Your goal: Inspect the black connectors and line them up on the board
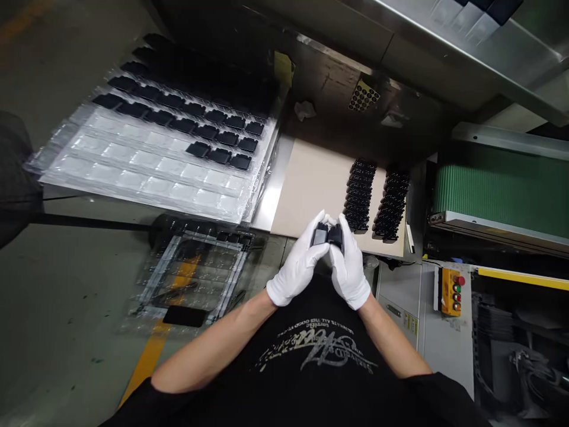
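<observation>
Both my hands wear white gloves and meet in front of my chest, at the near edge of a beige board. My left hand is closed on a small black plastic part. A second black plastic part is gripped by my right hand, right beside the first. Whether the two parts are joined or merely touching, I cannot tell. Just beyond my right fingers, two rows of similar black parts, a nearer row and a farther row, stand packed on the board.
At the left lies a stack of clear trays, its far pockets filled with black parts. A wheeled frame with a phone-like black slab stands below. On the right are a green conveyor belt, a button box and a pen.
</observation>
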Demonstrator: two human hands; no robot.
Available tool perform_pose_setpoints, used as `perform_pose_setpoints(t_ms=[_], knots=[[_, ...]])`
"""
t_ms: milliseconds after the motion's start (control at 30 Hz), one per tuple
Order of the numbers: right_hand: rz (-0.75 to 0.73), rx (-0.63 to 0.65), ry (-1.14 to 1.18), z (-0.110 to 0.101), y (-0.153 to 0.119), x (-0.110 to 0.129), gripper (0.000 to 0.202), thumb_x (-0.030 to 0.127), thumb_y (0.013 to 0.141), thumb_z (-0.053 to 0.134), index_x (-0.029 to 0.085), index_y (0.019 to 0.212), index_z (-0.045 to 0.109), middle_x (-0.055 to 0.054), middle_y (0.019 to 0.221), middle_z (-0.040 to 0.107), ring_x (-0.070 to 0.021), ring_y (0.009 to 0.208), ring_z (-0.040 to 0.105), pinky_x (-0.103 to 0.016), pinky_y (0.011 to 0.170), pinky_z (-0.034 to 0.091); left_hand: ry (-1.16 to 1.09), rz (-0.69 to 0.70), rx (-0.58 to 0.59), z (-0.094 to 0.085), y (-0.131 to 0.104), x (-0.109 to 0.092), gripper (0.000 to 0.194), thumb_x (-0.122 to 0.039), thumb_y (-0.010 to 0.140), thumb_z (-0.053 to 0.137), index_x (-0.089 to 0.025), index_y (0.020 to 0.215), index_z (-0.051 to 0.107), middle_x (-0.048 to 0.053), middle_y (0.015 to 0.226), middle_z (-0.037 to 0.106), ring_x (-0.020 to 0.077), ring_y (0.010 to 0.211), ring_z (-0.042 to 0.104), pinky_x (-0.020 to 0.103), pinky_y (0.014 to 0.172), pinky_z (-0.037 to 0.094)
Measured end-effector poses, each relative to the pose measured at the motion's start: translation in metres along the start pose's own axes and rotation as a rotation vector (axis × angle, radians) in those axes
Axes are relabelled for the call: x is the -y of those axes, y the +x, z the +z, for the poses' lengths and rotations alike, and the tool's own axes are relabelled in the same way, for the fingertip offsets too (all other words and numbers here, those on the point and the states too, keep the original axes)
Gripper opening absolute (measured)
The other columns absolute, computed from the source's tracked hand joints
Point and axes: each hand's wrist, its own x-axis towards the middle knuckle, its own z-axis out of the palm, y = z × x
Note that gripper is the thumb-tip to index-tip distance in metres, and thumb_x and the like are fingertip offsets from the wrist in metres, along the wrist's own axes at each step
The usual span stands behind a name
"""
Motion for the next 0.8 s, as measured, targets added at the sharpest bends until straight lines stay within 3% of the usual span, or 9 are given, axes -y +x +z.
perform_pose_setpoints(t_ms=[133, 200, 300, 433, 633, 800], knots=[[0.008, -0.036, 0.047, -0.001, -0.003, 0.012, 0.059, 0.039, 0.104, 0.063, 0.027, 0.161, 0.057, -0.011, 0.153, 0.067, -0.0297, 0.144, 0.064, -0.052, 0.128, 0.050, 0.172, 0.034, 0.038, -0.019, -0.005, -0.022, 0.063, -0.045, 0.102, 0.068, -0.022, 0.160, 0.058, 0.012, 0.163, 0.060, 0.0322, 0.154, 0.055, 0.045, 0.132, 0.042], [0.019, -0.073, 0.088, -0.008, -0.002, 0.021, 0.052, 0.034, 0.099, 0.070, 0.029, 0.150, 0.066, -0.009, 0.146, 0.072, -0.0294, 0.138, 0.068, -0.051, 0.124, 0.054, 0.291, 0.085, 0.007, -0.028, -0.008, -0.035, 0.058, -0.041, 0.099, 0.071, -0.021, 0.153, 0.066, 0.012, 0.156, 0.067, 0.0330, 0.146, 0.062, 0.048, 0.129, 0.046], [0.022, -0.097, 0.153, -0.017, 0.002, 0.035, 0.057, 0.024, 0.087, 0.075, 0.027, 0.143, 0.069, -0.009, 0.140, 0.075, -0.0296, 0.130, 0.072, -0.050, 0.118, 0.059, 0.321, 0.166, -0.046, -0.037, -0.012, -0.045, 0.061, -0.030, 0.085, 0.083, -0.022, 0.145, 0.072, 0.010, 0.145, 0.073, 0.0330, 0.135, 0.070, 0.047, 0.121, 0.055], [-0.006, -0.088, 0.203, -0.015, 0.006, 0.043, 0.061, 0.019, 0.081, 0.076, 0.024, 0.141, 0.067, -0.009, 0.130, 0.078, -0.0282, 0.120, 0.076, -0.046, 0.109, 0.064, 0.207, 0.187, -0.060, -0.039, -0.015, -0.039, 0.072, -0.023, 0.077, 0.090, -0.019, 0.145, 0.069, 0.012, 0.135, 0.078, 0.0315, 0.125, 0.075, 0.043, 0.113, 0.061], [-0.072, -0.113, 0.179, -0.008, 0.003, 0.044, 0.059, 0.023, 0.083, 0.079, 0.024, 0.141, 0.065, -0.009, 0.127, 0.077, -0.0279, 0.115, 0.077, -0.047, 0.104, 0.067, 0.133, 0.213, -0.065, -0.043, -0.019, -0.030, 0.085, -0.034, 0.077, 0.097, -0.018, 0.151, 0.059, 0.015, 0.126, 0.078, 0.0326, 0.122, 0.076, 0.044, 0.105, 0.064], [-0.162, -0.120, 0.039, -0.012, 0.012, 0.060, 0.053, 0.013, 0.080, 0.074, 0.026, 0.130, 0.064, -0.008, 0.123, 0.076, -0.0265, 0.112, 0.077, -0.047, 0.103, 0.066, 0.025, 0.153, -0.070, -0.041, -0.016, -0.041, 0.066, -0.031, 0.083, 0.087, -0.022, 0.143, 0.061, 0.011, 0.116, 0.081, 0.0301, 0.116, 0.079, 0.044, 0.102, 0.066]])
